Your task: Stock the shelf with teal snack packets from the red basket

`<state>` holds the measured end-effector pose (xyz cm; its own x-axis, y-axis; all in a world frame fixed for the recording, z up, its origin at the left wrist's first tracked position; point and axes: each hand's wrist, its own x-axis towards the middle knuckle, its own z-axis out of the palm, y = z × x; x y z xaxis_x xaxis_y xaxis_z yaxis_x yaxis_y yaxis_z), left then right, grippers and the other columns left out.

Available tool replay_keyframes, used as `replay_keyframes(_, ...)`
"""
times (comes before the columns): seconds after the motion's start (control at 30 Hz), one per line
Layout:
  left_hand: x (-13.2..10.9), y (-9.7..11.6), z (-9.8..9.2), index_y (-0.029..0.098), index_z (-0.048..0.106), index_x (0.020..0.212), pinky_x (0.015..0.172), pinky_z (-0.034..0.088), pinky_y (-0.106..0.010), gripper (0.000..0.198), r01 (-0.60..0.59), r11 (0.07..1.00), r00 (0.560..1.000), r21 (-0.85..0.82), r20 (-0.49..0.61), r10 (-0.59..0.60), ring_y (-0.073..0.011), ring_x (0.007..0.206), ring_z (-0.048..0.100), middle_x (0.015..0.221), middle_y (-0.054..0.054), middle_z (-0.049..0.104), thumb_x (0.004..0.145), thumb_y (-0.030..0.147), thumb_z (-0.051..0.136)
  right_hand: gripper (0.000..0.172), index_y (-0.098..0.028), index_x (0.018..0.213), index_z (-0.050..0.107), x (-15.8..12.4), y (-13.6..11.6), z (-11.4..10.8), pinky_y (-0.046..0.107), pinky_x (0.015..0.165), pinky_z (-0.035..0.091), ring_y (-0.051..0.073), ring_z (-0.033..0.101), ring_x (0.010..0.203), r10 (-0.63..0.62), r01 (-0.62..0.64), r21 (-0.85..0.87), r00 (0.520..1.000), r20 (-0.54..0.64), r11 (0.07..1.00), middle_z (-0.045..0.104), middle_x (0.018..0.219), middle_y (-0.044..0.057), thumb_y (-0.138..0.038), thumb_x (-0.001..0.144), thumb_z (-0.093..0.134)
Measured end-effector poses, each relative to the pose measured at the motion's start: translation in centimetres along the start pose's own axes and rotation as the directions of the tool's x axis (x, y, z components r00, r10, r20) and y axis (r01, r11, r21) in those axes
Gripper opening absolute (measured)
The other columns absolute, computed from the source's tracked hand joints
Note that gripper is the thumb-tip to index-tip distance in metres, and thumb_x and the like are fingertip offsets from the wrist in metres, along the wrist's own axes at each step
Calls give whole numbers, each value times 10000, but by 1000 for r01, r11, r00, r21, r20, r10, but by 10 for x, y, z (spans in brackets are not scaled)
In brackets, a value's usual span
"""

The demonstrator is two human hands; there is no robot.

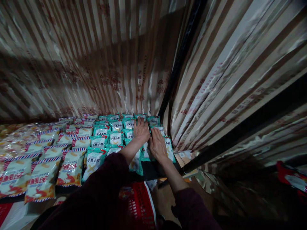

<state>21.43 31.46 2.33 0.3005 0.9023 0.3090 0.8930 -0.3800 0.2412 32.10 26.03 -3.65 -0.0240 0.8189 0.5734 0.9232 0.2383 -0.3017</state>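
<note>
Rows of teal-and-white snack bags (93,160) lie close together on a dark shelf (153,169). My left hand (142,130) reaches over the rows, fingers stretched forward and resting on bags towards the back. Just to its right and a little nearer, my right hand (157,144) lies flat on the bags at the shelf's right end, its fingers extended. Neither hand shows anything gripped. The palms and the bags under them are hidden. One teal bag (169,148) shows beside my right hand.
Left of the teal bags stand rows of snack bags with red-and-blue striped edges (70,166). Striped, printed sheeting (124,70) hangs behind and to the right. A black post (178,60) rises at the corner; a dark bar (244,121) slants right. Below is a red basket (144,204).
</note>
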Motion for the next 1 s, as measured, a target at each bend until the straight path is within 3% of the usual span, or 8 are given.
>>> replay_keyframes(0.2, 46, -22, 5, 97, 492, 1337, 1174, 108, -482, 486, 49, 997, 994, 54, 94, -54, -263, 1440, 198, 1509, -150, 343, 905, 240, 320, 501, -79, 1390, 420, 55, -7, 15, 468, 1117, 274, 281, 298, 1399, -26, 38, -62, 984, 175, 997, 441, 1451, 157, -256, 926, 352)
replay_keyframes(0.43, 83, -40, 22, 149, 445, 1385, 1168, 128, -504, 506, 53, 994, 982, 101, 177, -70, -253, 1429, 235, 1512, -112, 350, 925, 266, 271, 551, -64, 1417, 368, 87, -2, 26, 467, 1102, 282, 298, 328, 1379, 27, 6, -97, 941, 336, 995, 396, 1481, 158, -352, 948, 355)
replay_keyframes(0.67, 100, -46, 31, 190, 474, 1348, 1152, 154, -502, 462, 4, 995, 962, 96, 270, -30, -248, 1370, 349, 1446, -114, 447, 925, 253, 301, 554, -41, 1389, 400, 91, 6, 37, 455, 1115, 262, 298, 353, 1363, 11, 17, -77, 940, 341, 997, 445, 1441, 180, -381, 952, 363)
replay_keyframes(1.0, 92, -46, 32, 231, 464, 1361, 1138, 154, -504, 466, -75, 993, 963, 90, 266, 49, -245, 1291, 435, 1372, -98, 527, 926, 282, 306, 527, -41, 1354, 437, 81, 5, 31, 435, 1096, 303, 277, 397, 1334, -58, 77, -46, 948, 314, 996, 507, 1375, 211, -364, 943, 374)
